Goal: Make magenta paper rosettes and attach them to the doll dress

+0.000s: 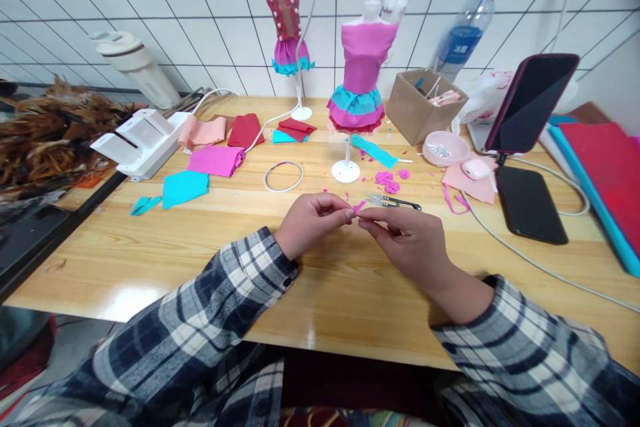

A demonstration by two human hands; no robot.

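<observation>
My left hand (pixel 310 220) and my right hand (pixel 407 240) meet above the wooden table (pixel 200 247), fingertips pinched together on a small pink fabric scrap (pixel 359 206). Just beyond the fingers lie small thread snips (pixel 393 201). Further back stands a little mannequin (pixel 357 80) wearing a pink dress with a teal and pink ruffled skirt. Pink fabric bits (pixel 387 180) lie scattered near its white base. A second mannequin (pixel 287 27) in a red and purple dress stands behind, near the tiled wall.
Folded fabric pieces in pink (pixel 216 160), teal (pixel 184 188) and red (pixel 246 129) lie at left beside a white device (pixel 137 143). A white ring (pixel 283 176), cardboard box (pixel 420 107), pink bowl (pixel 445 148), water bottle (pixel 465 27), propped phone (pixel 533 103) and flat phone (pixel 530 203) sit around.
</observation>
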